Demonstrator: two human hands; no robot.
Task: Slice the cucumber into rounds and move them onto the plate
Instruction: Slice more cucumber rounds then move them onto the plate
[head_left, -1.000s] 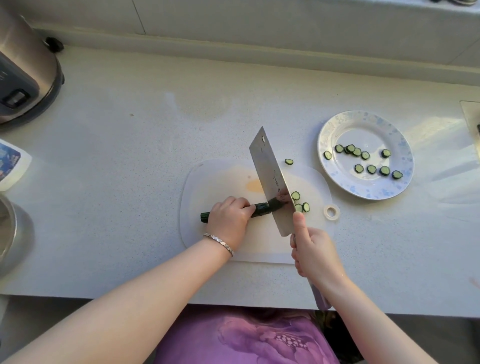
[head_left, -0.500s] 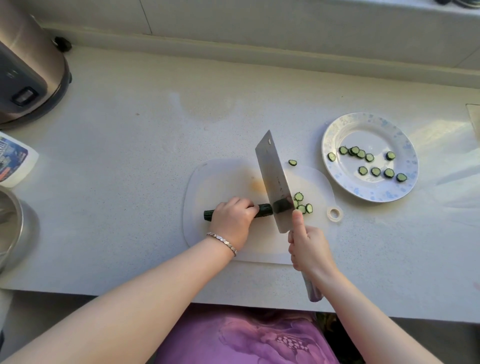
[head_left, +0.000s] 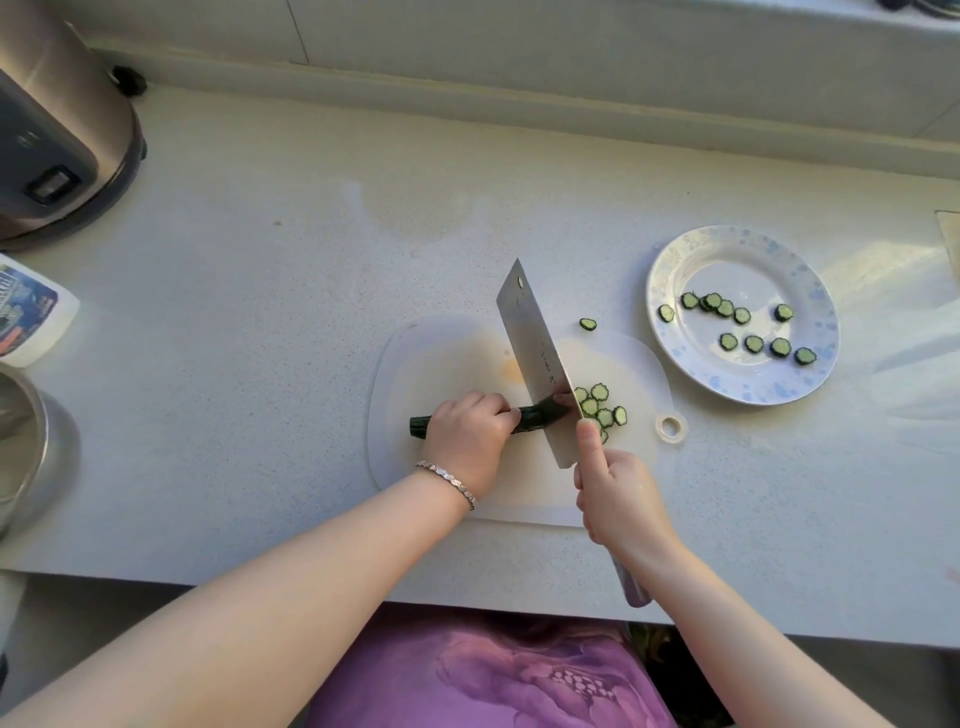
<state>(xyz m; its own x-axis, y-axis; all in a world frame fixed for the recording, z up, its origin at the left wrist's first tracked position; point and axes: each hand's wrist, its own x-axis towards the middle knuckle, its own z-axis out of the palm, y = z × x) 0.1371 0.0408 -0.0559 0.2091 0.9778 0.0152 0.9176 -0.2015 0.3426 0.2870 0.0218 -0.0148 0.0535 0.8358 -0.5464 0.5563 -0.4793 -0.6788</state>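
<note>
**A:** status?

**B:** Mid-slicing. The cucumber (head_left: 535, 417) lies crosswise on the cutting board (head_left: 441, 364), with its stub end poking out left of my left hand (head_left: 467, 441). The cleaver (head_left: 535, 358) has its edge down at the cut end, blade leaning slightly left.

**A:** grips?

**B:** Left hand is curled over the cucumber, fingers wrapped on top and pinning it to the board, knuckles just beside the blade. Right hand (head_left: 618, 499) is closed round the cleaver handle, with one digit stretched up against the blade's heel. The handle end sticks out behind my wrist.

**A:** arms?

**B:** Both forearms come in low and converge on the board. The left wrist sits over the board's near half, the right over its near edge.

**A:** output?

**B:** There's a pile of rounds (head_left: 597, 408) on the board right of the blade, touching each other. Roughly ten more are on the plate (head_left: 675, 270), off to the right. One stray round (head_left: 587, 324) sits on the counter just past the board's far edge.

**A:** next?

**B:** My read: lift, shift the left hand back a notch, cut again. The remaining piece is short and mostly under my palm, so fingertips need tucking. After that, move the pile and the stray to the plate.
</note>
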